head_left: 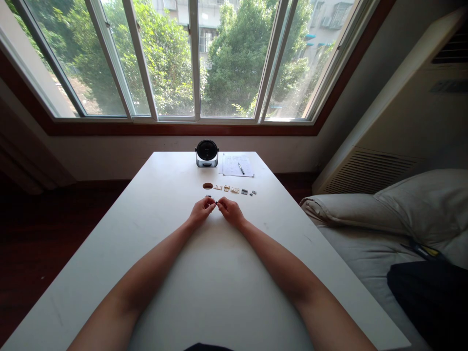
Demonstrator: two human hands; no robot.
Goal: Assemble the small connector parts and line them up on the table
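My left hand [201, 210] and my right hand [230, 210] rest on the white table [153, 229] with fingertips meeting over a tiny dark piece [215, 201]; both pinch it, though it is too small to make out. Just beyond the hands lies a row of small building pieces: a brown round piece [207, 185], tan studded plates [218, 187], pale pieces [231, 189] and dark grey pieces [244, 192].
A small black-and-white round device [206, 153] stands at the table's far edge, beside a sheet of paper [237, 165] with a pen [241, 168]. A bed with a pillow [402, 204] and a dark bag [431, 292] lies right. Windows [197, 58] fill the far wall.
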